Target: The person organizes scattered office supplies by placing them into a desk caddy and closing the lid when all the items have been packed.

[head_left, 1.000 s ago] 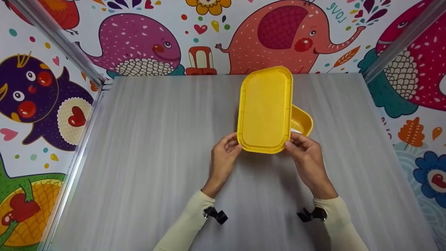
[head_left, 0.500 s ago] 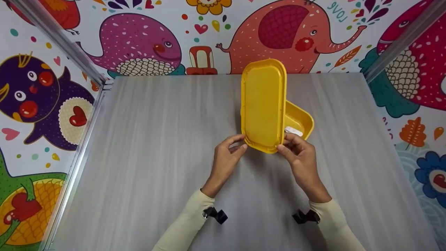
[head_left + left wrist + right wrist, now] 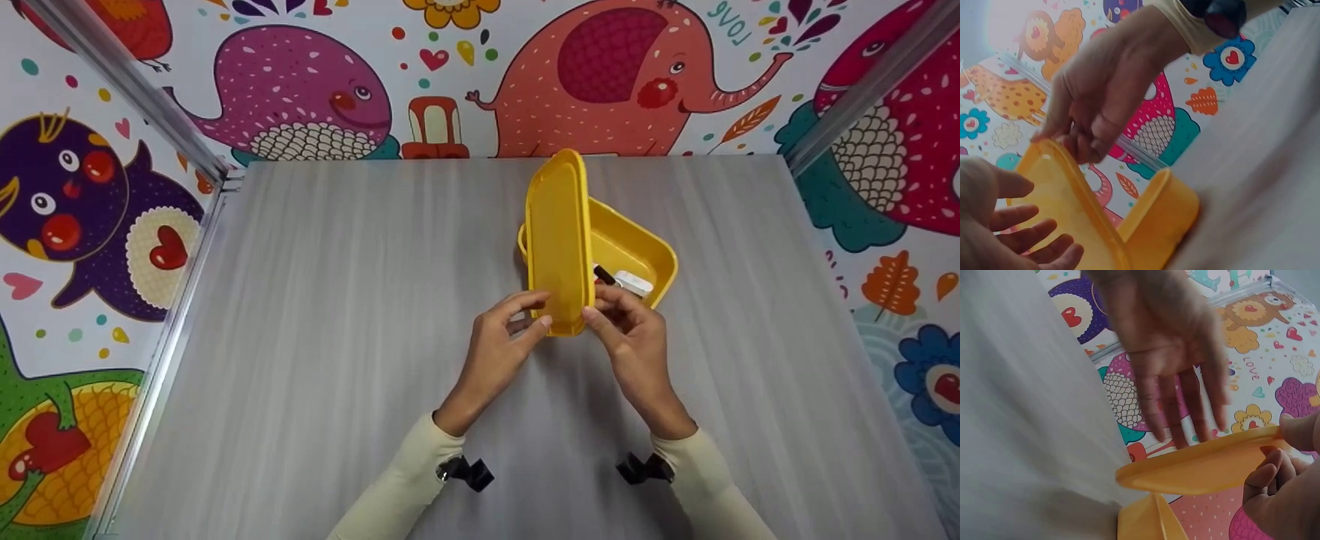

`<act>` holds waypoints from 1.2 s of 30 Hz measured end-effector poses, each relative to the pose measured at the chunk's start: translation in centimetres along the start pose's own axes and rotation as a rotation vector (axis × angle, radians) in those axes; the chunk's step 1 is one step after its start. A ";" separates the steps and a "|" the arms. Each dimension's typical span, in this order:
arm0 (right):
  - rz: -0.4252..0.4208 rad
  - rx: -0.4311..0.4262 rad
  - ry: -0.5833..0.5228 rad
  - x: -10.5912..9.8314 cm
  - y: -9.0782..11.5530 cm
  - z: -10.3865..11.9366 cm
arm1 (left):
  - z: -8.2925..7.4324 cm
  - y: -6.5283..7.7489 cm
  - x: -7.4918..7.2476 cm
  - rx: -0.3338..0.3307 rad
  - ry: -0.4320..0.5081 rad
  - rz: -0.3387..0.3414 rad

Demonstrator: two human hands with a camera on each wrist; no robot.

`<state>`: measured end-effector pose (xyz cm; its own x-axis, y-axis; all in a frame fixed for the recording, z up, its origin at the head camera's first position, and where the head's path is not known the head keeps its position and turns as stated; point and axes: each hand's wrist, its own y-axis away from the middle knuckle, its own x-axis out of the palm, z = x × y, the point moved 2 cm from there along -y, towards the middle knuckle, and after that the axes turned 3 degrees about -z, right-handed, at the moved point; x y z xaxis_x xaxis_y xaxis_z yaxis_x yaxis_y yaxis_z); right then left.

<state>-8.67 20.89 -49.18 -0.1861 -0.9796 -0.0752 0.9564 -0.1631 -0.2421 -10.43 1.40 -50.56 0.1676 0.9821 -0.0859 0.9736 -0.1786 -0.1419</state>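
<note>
A yellow plastic lid [image 3: 556, 240] stands steeply tilted above a yellow box [image 3: 634, 236] in the head view. My right hand [image 3: 634, 346] pinches the lid's near right corner between thumb and fingers. Beside the lid's left edge is my left hand [image 3: 498, 351]; in the left wrist view its fingers [image 3: 1030, 228] are spread and grip nothing, and the right wrist view shows this left hand [image 3: 1171, 360] apart from or barely touching the lid. Inside the box lie a white object [image 3: 634, 283] and a dark-tipped, pen-like object [image 3: 604, 274]. The lid hides the box's left part.
The box rests on a grey wood-grain table [image 3: 337, 300] toward its back right. Walls printed with cartoon animals [image 3: 600, 82] stand behind and at both sides, with metal posts [image 3: 124, 94] at the corners.
The lid has turned from facing up to nearly edge-on, uncovering more of the box and its contents. The right hand moved left with the lid; the left hand loosened from it.
</note>
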 end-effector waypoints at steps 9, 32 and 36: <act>0.037 -0.129 0.022 2.5 0.9 0.8 | -2.8 0.6 0.1 0.009 0.076 -0.040; 0.168 -0.475 0.322 6.8 3.5 0.9 | -2.2 -1.5 -4.9 -0.087 0.175 -0.388; 0.208 -0.451 0.308 6.3 3.2 0.5 | -1.9 -1.5 -5.1 -0.096 0.248 -0.405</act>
<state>-6.70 14.16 -49.98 -0.1263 -0.8958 -0.4262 0.8021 0.1606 -0.5753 -12.44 -3.18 -48.02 -0.2077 0.9581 0.1973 0.9761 0.2163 -0.0228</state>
